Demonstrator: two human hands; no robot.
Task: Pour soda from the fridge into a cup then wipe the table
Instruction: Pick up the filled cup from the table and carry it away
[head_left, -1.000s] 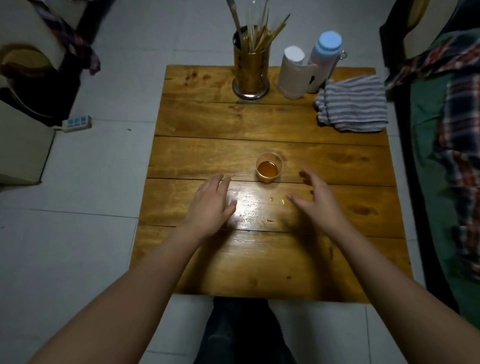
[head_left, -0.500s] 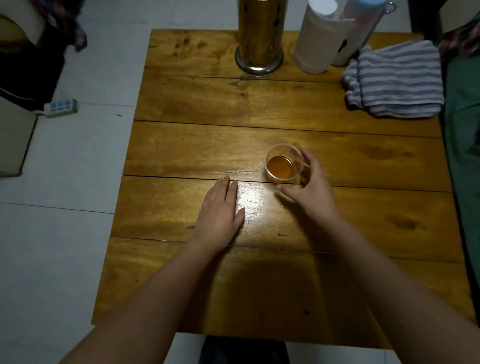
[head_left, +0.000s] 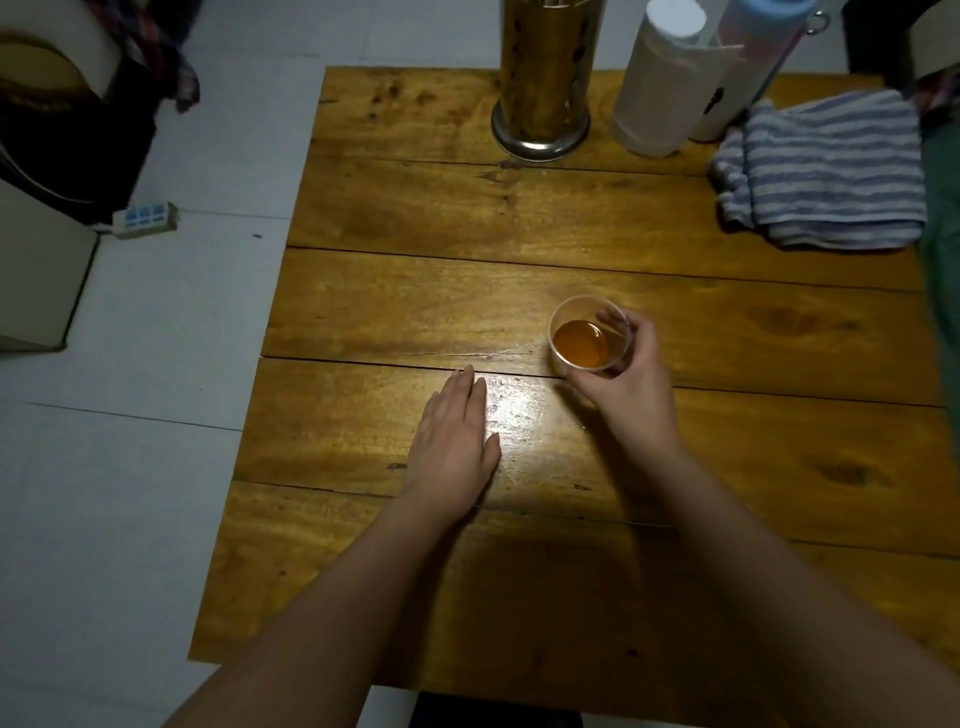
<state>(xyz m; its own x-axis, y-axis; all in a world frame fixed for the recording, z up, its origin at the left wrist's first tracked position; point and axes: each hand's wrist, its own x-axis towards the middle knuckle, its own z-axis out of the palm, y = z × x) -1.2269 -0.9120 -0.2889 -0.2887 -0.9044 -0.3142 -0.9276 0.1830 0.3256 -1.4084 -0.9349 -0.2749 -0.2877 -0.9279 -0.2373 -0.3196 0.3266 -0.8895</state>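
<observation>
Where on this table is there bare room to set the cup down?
Bare wood: the broad plank between the metal holder and the cup, and the near planks under the forearms. The far right corner is crowded: white bottle, striped towel. The right hand grips the cup; the left hand lies flat.

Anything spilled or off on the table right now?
Possibly: a glossy patch on the table between the left hand and the cup could be wet, or only glare. The cup stands upright with amber liquid, right hand round it. The towel lies rumpled at the far right.
</observation>
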